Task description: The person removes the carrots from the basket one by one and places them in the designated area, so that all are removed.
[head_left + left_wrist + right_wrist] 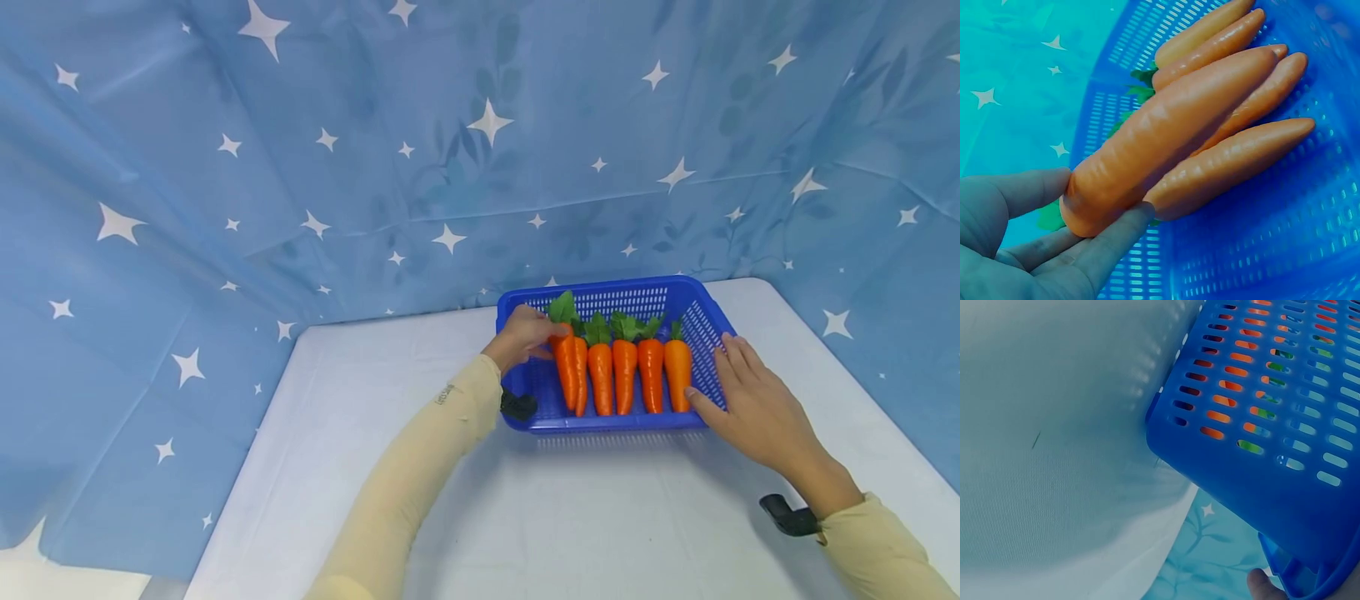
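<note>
My left hand (pixel 522 335) pinches an orange carrot (pixel 564 367) near its leafy top, at the left end of a blue plastic basket (pixel 607 425). In the left wrist view, thumb and fingers lie on either side of the held carrot (pixel 1166 134), which is raised over the others. Several more carrots (pixel 626 375) with green leaves lie side by side in the basket, tips toward me. My right hand (pixel 761 408) rests at the basket's right rim, its fingers straight and its thumb reaching over the front right corner. A fingertip (pixel 1263 584) shows beside the rim in the right wrist view.
The basket has slotted walls and stands near the back edge of a table covered in white cloth (pixel 600 508). Behind and to the sides hangs a blue curtain (pixel 360 183) with white stars. Dark straps (pixel 789 515) sit at both wrists.
</note>
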Tool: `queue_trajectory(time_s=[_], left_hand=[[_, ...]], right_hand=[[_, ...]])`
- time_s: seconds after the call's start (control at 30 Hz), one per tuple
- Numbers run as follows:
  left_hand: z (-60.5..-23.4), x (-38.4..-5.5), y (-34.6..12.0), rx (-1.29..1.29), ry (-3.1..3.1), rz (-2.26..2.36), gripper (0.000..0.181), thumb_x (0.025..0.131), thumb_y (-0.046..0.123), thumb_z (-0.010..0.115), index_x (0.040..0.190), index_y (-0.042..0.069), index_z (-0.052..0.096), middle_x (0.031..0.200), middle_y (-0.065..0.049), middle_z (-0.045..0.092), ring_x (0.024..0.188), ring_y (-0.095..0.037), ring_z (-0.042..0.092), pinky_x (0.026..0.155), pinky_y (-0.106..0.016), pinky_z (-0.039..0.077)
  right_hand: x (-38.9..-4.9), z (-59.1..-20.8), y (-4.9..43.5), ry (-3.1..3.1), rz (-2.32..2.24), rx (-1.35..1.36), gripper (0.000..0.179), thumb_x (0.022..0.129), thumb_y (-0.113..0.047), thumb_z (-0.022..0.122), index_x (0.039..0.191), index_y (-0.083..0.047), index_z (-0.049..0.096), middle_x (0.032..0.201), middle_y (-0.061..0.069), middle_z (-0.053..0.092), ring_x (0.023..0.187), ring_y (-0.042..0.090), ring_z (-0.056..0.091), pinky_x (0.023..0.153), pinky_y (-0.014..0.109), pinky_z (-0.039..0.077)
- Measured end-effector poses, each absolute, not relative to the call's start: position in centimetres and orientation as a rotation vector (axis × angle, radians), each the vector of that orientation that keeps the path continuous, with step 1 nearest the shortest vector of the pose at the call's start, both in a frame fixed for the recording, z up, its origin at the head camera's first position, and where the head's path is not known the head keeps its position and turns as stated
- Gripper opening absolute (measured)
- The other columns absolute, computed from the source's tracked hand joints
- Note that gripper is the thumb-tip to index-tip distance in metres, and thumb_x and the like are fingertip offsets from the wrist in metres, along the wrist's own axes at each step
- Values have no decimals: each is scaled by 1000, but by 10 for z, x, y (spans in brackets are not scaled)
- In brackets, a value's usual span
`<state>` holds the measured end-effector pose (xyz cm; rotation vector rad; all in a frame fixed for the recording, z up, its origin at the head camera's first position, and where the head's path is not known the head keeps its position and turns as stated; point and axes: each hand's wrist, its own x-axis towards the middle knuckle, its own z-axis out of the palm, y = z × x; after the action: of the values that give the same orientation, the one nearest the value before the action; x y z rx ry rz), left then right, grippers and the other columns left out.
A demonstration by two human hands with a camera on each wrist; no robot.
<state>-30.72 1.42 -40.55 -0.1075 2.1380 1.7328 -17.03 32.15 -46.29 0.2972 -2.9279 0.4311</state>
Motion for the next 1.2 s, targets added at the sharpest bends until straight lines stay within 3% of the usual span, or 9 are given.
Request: queue_trajectory(time_s=[0.13, 0.27, 0.37, 0.57, 0.83, 1.2], left_hand=[[-399, -308, 5, -72, 2068, 1756, 11, 96, -1, 78, 95, -5, 68, 99, -13, 71, 104, -34, 75, 85, -50, 65], [-392, -308, -7, -51, 2043, 1735, 45, 98, 6, 79, 136, -11, 62, 121, -20, 71, 113, -35, 73, 92, -50, 63], [-387, -308, -15, -38, 2035, 1728, 58, 99, 7, 78, 148, -12, 53, 131, -24, 68, 117, -36, 71, 96, -51, 61], [-378, -309, -33, -20, 2003, 1752, 61, 102, 7, 74, 153, -12, 46, 140, -26, 61, 127, -40, 66, 101, -54, 58], [-375, -307, -57, -15, 2024, 1739, 63, 104, 12, 74, 156, -10, 45, 143, -24, 59, 129, -37, 63, 89, -40, 64], [-373, -303, -88, -10, 2068, 1770, 61, 104, 14, 73, 153, -11, 46, 134, -25, 65, 120, -38, 69, 97, -50, 60]], right_hand=[[-169, -462, 321, -2934, 451, 298, 90, 109, -49, 55, 157, 22, 27, 167, 42, 15, 155, 59, 13, 121, 74, 18], [-168, -462, 321, -2937, 465, 302, 89, 109, -46, 56, 157, 22, 25, 167, 42, 15, 155, 59, 13, 121, 74, 17], [-168, -461, 321, -2942, 453, 307, 89, 108, -47, 56, 157, 22, 26, 166, 42, 15, 155, 60, 13, 120, 75, 17], [-169, -460, 319, -2949, 423, 308, 90, 108, -47, 57, 156, 23, 26, 166, 43, 15, 154, 60, 13, 119, 75, 19], [-169, -462, 323, -2952, 396, 323, 91, 108, -47, 57, 155, 24, 26, 165, 44, 15, 154, 60, 12, 123, 71, 13], [-171, -461, 324, -2950, 387, 324, 91, 109, -49, 55, 156, 23, 25, 165, 44, 16, 155, 60, 11, 123, 72, 13]])
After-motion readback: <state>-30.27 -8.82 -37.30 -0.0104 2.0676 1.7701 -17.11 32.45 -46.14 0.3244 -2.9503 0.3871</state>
